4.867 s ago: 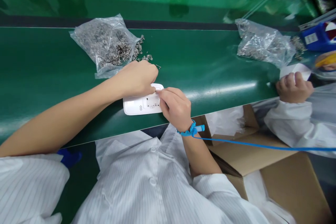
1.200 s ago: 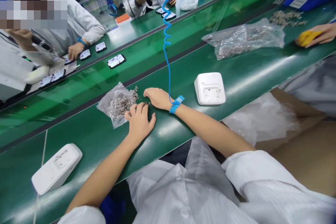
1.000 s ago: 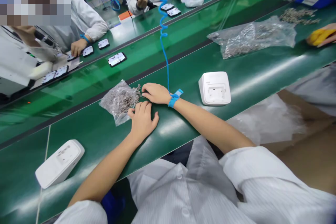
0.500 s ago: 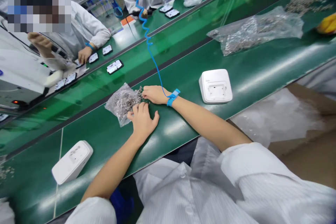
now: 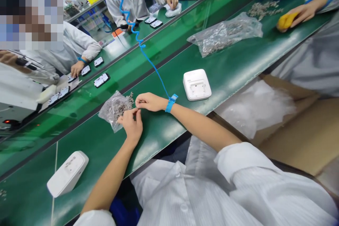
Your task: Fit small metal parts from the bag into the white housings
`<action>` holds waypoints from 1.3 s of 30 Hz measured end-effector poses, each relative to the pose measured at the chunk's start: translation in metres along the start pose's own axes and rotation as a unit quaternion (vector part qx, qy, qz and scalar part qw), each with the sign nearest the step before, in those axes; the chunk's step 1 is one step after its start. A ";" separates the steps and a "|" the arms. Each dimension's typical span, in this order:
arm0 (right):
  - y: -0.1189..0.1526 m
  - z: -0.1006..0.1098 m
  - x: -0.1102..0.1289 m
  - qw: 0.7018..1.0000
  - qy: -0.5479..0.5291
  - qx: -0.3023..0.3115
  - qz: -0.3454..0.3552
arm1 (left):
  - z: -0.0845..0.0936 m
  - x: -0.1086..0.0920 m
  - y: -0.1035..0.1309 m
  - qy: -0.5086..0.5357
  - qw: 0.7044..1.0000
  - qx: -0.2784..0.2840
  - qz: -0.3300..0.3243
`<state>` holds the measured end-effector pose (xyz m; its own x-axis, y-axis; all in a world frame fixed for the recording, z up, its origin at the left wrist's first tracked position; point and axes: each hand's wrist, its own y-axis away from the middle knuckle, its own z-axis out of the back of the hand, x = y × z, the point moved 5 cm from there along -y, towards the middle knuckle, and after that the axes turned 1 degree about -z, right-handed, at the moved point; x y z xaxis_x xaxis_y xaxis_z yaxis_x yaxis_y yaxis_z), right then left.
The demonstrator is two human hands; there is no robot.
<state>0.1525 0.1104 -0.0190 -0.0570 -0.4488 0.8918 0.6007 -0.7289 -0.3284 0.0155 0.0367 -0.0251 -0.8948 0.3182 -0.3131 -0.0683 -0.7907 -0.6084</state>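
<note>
A clear plastic bag (image 5: 109, 109) of small metal parts (image 5: 122, 107) lies on the green bench, some parts spilling from its right side. My left hand (image 5: 132, 124) is beside the bag, thumb and forefinger pinched together at the fingertips. Just above and to the right, my right hand (image 5: 148, 102) has curled fingers, close to the left fingertips. Whatever lies between the fingers of either hand is too small to make out. A blue wrist strap (image 5: 171, 103) with a coiled cord circles my right wrist.
White devices stand on the bench at right (image 5: 197, 84) and lower left (image 5: 68, 173). Farther right lie a large bag of parts (image 5: 227, 35) and loose parts (image 5: 262, 10); a person's hand (image 5: 304, 13) holds a yellow object (image 5: 286, 21). People sit opposite.
The view has shifted right. My left fingers, spread earlier, have closed together, and the two hands' fingertips now meet beside the bag. A person's hand has appeared on the yellow object at right.
</note>
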 end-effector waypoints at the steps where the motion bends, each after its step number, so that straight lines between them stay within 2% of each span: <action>1: -0.002 -0.002 0.001 0.999 -0.039 -0.001 -0.013 | 0.000 0.001 -0.001 0.014 1.000 0.006 0.020; 5: 0.002 -0.002 0.010 0.988 -0.135 -0.053 -0.048 | 0.003 0.005 -0.009 0.087 0.994 -0.004 0.070; 7: 0.021 0.007 0.018 0.982 -0.141 -0.115 -0.052 | 0.001 0.002 -0.021 0.135 0.988 -0.027 0.076; 9: 0.055 0.020 0.027 0.970 -0.124 -0.201 -0.054 | -0.008 -0.011 -0.040 0.169 0.983 -0.033 0.063; 11: 0.099 0.032 0.034 0.948 -0.102 -0.293 -0.069 | -0.025 -0.040 -0.064 0.176 0.984 -0.002 0.017; 13: 0.143 0.041 0.037 0.921 -0.083 -0.366 -0.102 | -0.051 -0.084 -0.087 0.169 0.982 0.065 -0.061; 15: 0.179 0.051 0.038 0.895 -0.062 -0.420 -0.139 | -0.078 -0.130 -0.103 0.152 0.972 0.129 -0.128; 17: 0.205 0.063 0.037 0.869 -0.034 -0.466 -0.166 | -0.103 -0.168 -0.114 0.134 0.962 0.179 -0.157; 19: 0.223 0.078 0.035 0.843 -0.004 -0.505 -0.183 | -0.124 -0.191 -0.118 0.129 0.948 0.234 -0.173; 22: 0.237 0.100 0.031 0.815 0.028 -0.543 -0.199 | -0.138 -0.199 -0.114 0.131 0.926 0.295 -0.198; 24: 0.238 0.109 0.028 0.815 0.039 -0.542 -0.204 | -0.132 -0.186 -0.106 0.118 0.928 0.297 -0.189; 26: 0.229 0.113 0.025 0.833 0.053 -0.510 -0.206 | -0.115 -0.164 -0.092 0.084 0.946 0.272 -0.154; 30: 0.189 0.101 0.022 0.891 0.108 -0.397 -0.193 | -0.056 -0.119 -0.045 -0.013 0.971 0.223 -0.081; 34: 0.149 0.071 0.021 0.933 0.148 -0.288 -0.156 | -0.002 -0.092 0.001 -0.071 0.968 0.238 -0.026; 37: 0.138 0.050 0.021 0.947 0.127 -0.250 -0.154 | 0.018 -0.082 0.004 -0.047 0.974 0.222 -0.023; 39: 0.139 0.041 0.022 0.950 0.097 -0.245 -0.166 | 0.016 -0.079 -0.009 0.003 0.973 0.221 -0.061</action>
<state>0.2675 0.0205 -0.0325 -0.3527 -0.2034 0.9133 0.0824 -0.9790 -0.1862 0.0801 0.0109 0.0167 -0.8658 0.4252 -0.2638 -0.3577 -0.8946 -0.2680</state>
